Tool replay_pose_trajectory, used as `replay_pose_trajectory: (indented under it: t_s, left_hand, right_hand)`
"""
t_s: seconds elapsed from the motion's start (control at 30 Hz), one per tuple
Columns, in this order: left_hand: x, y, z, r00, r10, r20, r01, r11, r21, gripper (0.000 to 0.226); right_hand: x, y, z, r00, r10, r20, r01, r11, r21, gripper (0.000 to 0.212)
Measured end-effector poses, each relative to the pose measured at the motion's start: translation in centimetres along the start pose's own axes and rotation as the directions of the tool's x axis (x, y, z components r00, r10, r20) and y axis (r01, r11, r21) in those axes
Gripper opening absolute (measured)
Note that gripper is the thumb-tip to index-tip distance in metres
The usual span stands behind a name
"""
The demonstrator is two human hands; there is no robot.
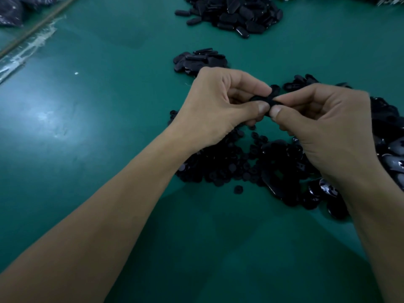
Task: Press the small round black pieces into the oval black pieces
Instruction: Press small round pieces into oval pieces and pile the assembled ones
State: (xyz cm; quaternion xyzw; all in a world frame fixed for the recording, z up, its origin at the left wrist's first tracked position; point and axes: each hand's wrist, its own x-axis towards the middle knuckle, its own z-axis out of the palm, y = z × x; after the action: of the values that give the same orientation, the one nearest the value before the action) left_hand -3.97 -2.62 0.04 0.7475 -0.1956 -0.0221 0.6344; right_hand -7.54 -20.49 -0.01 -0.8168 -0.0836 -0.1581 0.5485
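**Both grips closed on one black piece above the heaps**

My left grip (209, 106) and right grip (328, 127) meet thumb to thumb, each pinching the same oval black plastic piece (265, 99) between thumb and forefinger, held up off the green tabletop (87, 127). My fingertips cover most of it, so I cannot tell whether a round piece sits in it.

Under my wrists lies a spread of small round black pieces (218, 167), with one stray round piece (238, 189) just nearer me. My right forearm hides part of a glossy heap of oval black pieces (389, 132) on the right. Just beyond my left knuckles sits a small stack of oval pieces (199, 60), and farther back a large mound of oval pieces (236, 16). Far left lie a crumpled clear plastic strip (28, 49) and a dark bag (11, 12).
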Motion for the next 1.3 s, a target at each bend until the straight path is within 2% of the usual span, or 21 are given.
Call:
replay_pose_trajectory:
  t_s: [0.27,0.33,0.4,0.47,0.53,0.6,0.73,0.93,1.13,1.3]
  left_hand:
    - [0.1,0.1,0.3,0.998,0.015,-0.067,-0.009,0.996,0.091,0.016]
    - [0.1,0.1,0.3,0.994,0.025,-0.108,-0.012,0.992,0.123,0.014]
    - [0.3,0.0,0.3,0.983,0.032,-0.181,-0.005,0.989,0.146,0.014]
    - [0.8,-0.2,-0.2,0.956,0.031,-0.293,0.014,0.988,0.153,0.014]
    - [1.5,-0.3,-1.3,0.920,0.043,-0.389,0.026,0.985,0.171,0.014]
    - [2.3,-0.6,-2.3,0.895,0.052,-0.444,0.045,0.978,0.206,0.014]
    - [3.6,-1.6,-3.6,0.874,0.017,-0.485,0.150,0.941,0.304,0.016]
    - [4.8,-2.7,-4.0,0.890,0.002,-0.457,0.221,0.873,0.435,0.024]
    - [5.0,-2.7,-3.9,0.913,0.017,-0.407,0.230,0.803,0.549,0.022]
    - [4.8,-2.9,-3.6,0.938,0.032,-0.344,0.227,0.696,0.682,0.023]
  right_hand:
    - [0.0,-0.2,0.1,0.999,0.009,-0.035,-0.010,0.999,-0.031,0.012]
    - [0.0,-0.1,0.2,0.998,0.001,-0.065,-0.007,0.995,-0.099,0.012]
    - [-0.1,0.1,0.0,0.995,-0.016,-0.095,-0.009,0.969,-0.249,0.017]
    - [-0.2,0.7,-0.6,0.997,-0.015,-0.080,-0.027,0.871,-0.491,0.032]
    - [-0.2,1.2,-1.1,0.996,0.054,-0.077,-0.093,0.696,-0.712,0.044]
    - [-0.2,1.4,-1.3,0.980,0.163,-0.116,-0.189,0.565,-0.803,0.047]
    - [-0.3,1.2,-1.4,0.948,0.290,-0.133,-0.261,0.463,-0.847,0.041]
    - [-0.1,1.3,-1.7,0.961,0.231,-0.150,-0.248,0.489,-0.836,0.025]
    - [-0.1,1.4,-1.4,0.953,0.257,-0.163,-0.271,0.473,-0.838,0.046]
    - [-0.1,1.3,-1.6,0.969,0.210,-0.134,-0.222,0.489,-0.843,0.036]
